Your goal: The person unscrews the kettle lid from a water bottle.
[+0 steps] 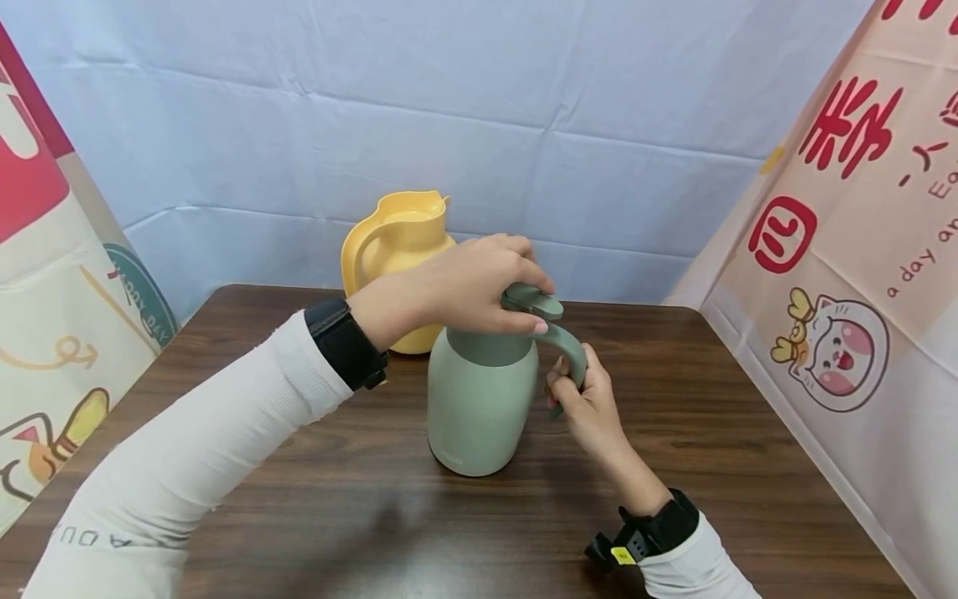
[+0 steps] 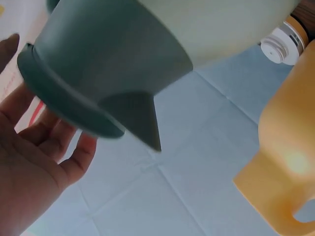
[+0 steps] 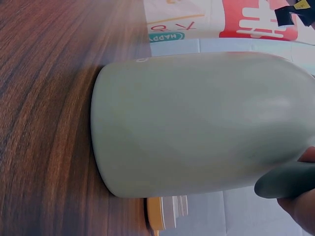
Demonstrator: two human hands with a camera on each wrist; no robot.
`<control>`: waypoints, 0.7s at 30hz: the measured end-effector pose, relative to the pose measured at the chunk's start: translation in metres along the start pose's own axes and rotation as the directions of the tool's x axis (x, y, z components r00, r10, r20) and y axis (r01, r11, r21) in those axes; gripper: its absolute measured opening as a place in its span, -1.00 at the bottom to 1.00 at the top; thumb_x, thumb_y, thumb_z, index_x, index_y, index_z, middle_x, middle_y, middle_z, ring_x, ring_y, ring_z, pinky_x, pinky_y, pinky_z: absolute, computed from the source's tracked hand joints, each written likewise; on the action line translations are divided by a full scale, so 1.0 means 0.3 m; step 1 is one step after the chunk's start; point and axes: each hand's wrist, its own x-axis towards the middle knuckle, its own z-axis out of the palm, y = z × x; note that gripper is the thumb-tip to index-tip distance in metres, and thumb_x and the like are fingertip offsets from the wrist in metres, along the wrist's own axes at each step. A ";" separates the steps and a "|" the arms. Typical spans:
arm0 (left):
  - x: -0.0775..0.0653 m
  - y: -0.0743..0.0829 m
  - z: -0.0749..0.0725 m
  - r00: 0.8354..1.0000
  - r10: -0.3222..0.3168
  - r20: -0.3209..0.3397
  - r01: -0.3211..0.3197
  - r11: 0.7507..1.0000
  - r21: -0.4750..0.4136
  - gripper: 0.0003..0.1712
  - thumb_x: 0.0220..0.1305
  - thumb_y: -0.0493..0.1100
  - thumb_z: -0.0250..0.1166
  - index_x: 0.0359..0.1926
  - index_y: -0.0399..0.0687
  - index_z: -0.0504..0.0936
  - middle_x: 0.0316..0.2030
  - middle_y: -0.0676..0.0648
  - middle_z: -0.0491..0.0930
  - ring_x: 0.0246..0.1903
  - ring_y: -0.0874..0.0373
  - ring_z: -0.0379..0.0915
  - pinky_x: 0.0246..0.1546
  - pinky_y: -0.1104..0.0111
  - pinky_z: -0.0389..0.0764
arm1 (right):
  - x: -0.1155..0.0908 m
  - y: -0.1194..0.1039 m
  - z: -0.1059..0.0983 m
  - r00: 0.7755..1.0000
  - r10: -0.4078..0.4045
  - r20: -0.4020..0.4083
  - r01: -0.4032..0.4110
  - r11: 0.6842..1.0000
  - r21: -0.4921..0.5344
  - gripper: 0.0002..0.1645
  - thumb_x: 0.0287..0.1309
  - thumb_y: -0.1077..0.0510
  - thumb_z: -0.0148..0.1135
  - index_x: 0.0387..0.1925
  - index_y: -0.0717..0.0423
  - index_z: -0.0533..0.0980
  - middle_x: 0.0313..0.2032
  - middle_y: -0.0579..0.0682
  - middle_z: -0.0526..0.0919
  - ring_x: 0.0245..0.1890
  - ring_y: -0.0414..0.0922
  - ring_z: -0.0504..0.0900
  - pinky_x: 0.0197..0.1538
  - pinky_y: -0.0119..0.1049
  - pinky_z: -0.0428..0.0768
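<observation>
A pale green thermos jug stands upright on the brown table. My left hand comes over its top from the left, thumb along the near side of the dark green lid and fingers across the far side. In the left wrist view, the fingertips are at the lid's edge, close to the pointed spout. My right hand grips the jug's handle, fingers curled round its lower part. Only the thumb side and a fingertip of it show in the right wrist view.
Behind the green jug, to its left, stands a yellow jug, its lower part overlapped by my left arm. A small white threaded piece with an orange band sits near it. Pale blue cloth hangs behind the table, with printed cloths on both sides.
</observation>
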 end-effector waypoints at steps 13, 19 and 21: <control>-0.050 -0.044 -0.073 0.996 -0.032 0.079 0.042 0.992 -0.123 -0.45 0.05 0.08 0.36 0.09 0.07 0.57 -0.03 0.04 0.45 0.01 0.16 0.32 -0.02 0.31 0.31 | -0.001 0.000 0.000 1.000 -0.012 0.009 0.011 1.000 0.019 -0.89 0.20 0.51 -0.21 -0.39 0.34 0.22 -0.62 0.13 0.32 -0.65 -0.02 0.33 -0.54 -0.26 0.35; -0.069 -0.062 -0.085 0.991 -0.091 0.100 0.106 0.982 -0.156 -0.39 -0.01 0.10 0.40 0.11 0.08 0.56 0.02 0.04 0.44 0.05 0.18 0.30 0.01 0.30 0.31 | 0.000 0.004 0.001 1.000 -0.019 0.000 0.019 1.000 0.025 -0.88 0.17 0.52 -0.20 -0.41 0.32 0.20 -0.61 0.12 0.33 -0.65 -0.03 0.34 -0.55 -0.27 0.36; -0.070 -0.065 -0.088 0.990 -0.100 0.104 0.116 0.980 -0.163 -0.38 -0.02 0.10 0.41 0.11 0.07 0.55 0.04 0.04 0.43 0.06 0.18 0.28 0.02 0.29 0.30 | -0.001 0.007 0.000 1.000 -0.023 0.007 0.023 0.999 0.030 -0.87 0.18 0.52 -0.21 -0.41 0.32 0.19 -0.61 0.12 0.32 -0.65 -0.03 0.33 -0.55 -0.27 0.35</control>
